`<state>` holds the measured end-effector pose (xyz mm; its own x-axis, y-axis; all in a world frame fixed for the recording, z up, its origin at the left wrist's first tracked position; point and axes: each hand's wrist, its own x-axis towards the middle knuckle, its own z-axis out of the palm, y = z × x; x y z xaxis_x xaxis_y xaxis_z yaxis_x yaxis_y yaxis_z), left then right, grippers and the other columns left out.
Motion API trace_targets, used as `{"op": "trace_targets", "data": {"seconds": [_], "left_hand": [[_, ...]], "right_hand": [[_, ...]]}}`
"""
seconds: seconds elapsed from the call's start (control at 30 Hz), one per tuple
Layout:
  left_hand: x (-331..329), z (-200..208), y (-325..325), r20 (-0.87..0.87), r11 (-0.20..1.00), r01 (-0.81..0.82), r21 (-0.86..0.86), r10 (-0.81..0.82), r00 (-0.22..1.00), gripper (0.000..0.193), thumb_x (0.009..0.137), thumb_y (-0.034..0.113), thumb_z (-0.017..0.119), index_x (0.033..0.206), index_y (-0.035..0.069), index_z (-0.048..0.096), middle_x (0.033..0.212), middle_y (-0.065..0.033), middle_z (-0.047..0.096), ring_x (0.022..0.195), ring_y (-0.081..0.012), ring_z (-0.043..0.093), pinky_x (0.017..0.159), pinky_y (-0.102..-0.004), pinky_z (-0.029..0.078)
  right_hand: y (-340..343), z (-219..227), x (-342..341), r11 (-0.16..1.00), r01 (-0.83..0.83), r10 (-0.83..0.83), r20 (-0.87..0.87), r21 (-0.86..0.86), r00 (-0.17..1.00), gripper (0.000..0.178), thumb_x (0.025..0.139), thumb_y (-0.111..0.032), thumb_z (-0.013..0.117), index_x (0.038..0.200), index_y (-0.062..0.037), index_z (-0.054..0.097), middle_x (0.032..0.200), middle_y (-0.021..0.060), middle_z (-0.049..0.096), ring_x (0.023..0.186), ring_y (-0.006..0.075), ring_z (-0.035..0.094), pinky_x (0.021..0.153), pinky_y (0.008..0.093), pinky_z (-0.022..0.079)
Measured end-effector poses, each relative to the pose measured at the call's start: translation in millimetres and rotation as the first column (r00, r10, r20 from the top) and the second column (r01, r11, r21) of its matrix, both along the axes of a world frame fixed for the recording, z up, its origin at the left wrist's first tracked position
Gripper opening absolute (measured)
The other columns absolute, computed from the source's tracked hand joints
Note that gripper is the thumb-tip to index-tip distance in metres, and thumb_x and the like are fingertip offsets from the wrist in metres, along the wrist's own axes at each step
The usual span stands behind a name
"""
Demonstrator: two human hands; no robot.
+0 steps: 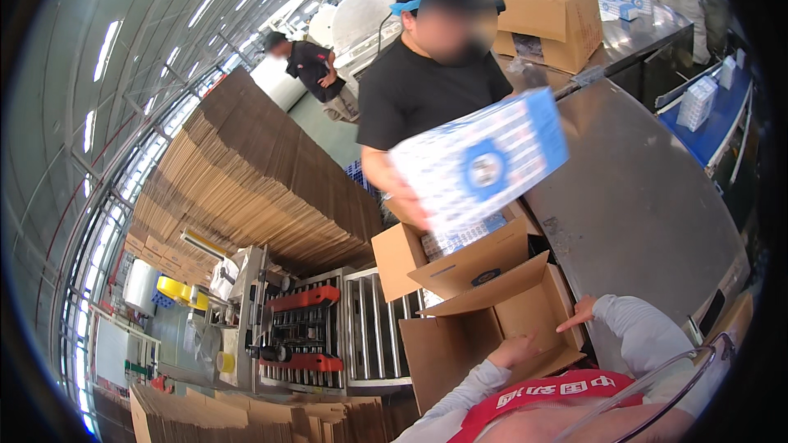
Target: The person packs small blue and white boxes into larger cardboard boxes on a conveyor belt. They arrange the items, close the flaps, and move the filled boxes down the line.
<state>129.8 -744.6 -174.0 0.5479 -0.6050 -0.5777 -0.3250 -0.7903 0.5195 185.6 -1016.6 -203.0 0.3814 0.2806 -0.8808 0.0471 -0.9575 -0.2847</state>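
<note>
In front of me stands an open brown carton [447,353] with its flaps raised; nothing shows inside the part I can see. My left hand [513,351] is over the near side of the carton, its fingers stretched toward the inside. At the right wall my right hand [579,312] has its fingers extended over the carton's edge, close to or touching it. Just beyond, a second open carton [398,258] holds blue-and-white packs [484,234]. A co-worker in black lifts a large blue-and-white pack [484,168] above that carton; the pack is blurred.
A steel table [640,197] runs along the right, with a closed brown carton [558,25] at its far end. To the left are a roller conveyor [377,328] with a red-armed sealing machine [300,328] and a tall stack of flattened cartons [246,164]. Another person [316,74] stands farther back.
</note>
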Motion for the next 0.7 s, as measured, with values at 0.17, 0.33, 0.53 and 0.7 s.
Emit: {"op": "trace_targets", "data": {"seconds": [0.17, 0.33, 0.53, 0.7], "left_hand": [[6.0, 2.8, -2.1, -0.070, 0.998, 0.060, -0.021, -0.062, 0.996, 0.074, 0.095, 0.042, 0.057, 0.151, 0.002, 0.029, 0.122, -0.0304, 0.060, 0.114, -0.0395, 0.060, 0.097, -0.0420, 0.047], [7.3, 35.4, -11.9, -0.135, 0.994, -0.075, 0.081, 0.086, 0.987, 0.075, 0.094, 0.048, 0.054, 0.150, 0.003, 0.032, 0.132, -0.0290, 0.055, 0.121, -0.0386, 0.057, 0.099, -0.0423, 0.047], [6.8, 26.2, -23.0, -0.113, 0.995, -0.104, -0.002, 0.103, 0.988, 0.077, 0.095, 0.047, 0.055, 0.151, 0.001, 0.031, 0.142, -0.0296, 0.047, 0.132, -0.0385, 0.047, 0.107, -0.0386, 0.041], [-16.8, 40.8, -4.0, -0.328, 0.958, -0.254, -0.135, 0.199, 0.923, 0.075, 0.097, 0.041, 0.058, 0.152, -0.001, 0.028, 0.146, -0.0252, 0.046, 0.136, -0.0324, 0.045, 0.109, -0.0347, 0.038]], "right_hand": [[-2.8, -2.1, -2.2, 0.993, 0.090, -0.090, -0.012, 0.075, 0.996, 0.127, 0.051, -0.096, 0.057, 0.132, 0.0025, 0.059, 0.135, 0.0251, 0.055, 0.128, 0.0358, 0.051, 0.109, 0.0418, 0.040], [-6.5, -1.1, -7.5, 0.985, 0.146, -0.155, 0.086, 0.094, 0.984, 0.111, 0.057, -0.092, 0.058, 0.111, 0.0033, 0.070, 0.122, 0.0248, 0.063, 0.113, 0.0376, 0.060, 0.094, 0.0462, 0.049], [-10.8, -9.7, -58.3, 0.889, 0.307, -0.452, 0.540, 0.341, 0.710, 0.104, 0.065, -0.087, 0.059, 0.113, 0.0051, 0.063, 0.113, 0.0286, 0.062, 0.105, 0.0422, 0.059, 0.091, 0.0465, 0.049], [-11.0, -14.8, -78.1, 0.584, 0.409, -0.794, 0.389, 0.701, 0.467, 0.076, 0.088, -0.063, 0.057, 0.134, -0.0037, 0.048, 0.097, 0.0193, 0.064, 0.093, 0.0373, 0.061, 0.081, 0.0458, 0.050]]}}
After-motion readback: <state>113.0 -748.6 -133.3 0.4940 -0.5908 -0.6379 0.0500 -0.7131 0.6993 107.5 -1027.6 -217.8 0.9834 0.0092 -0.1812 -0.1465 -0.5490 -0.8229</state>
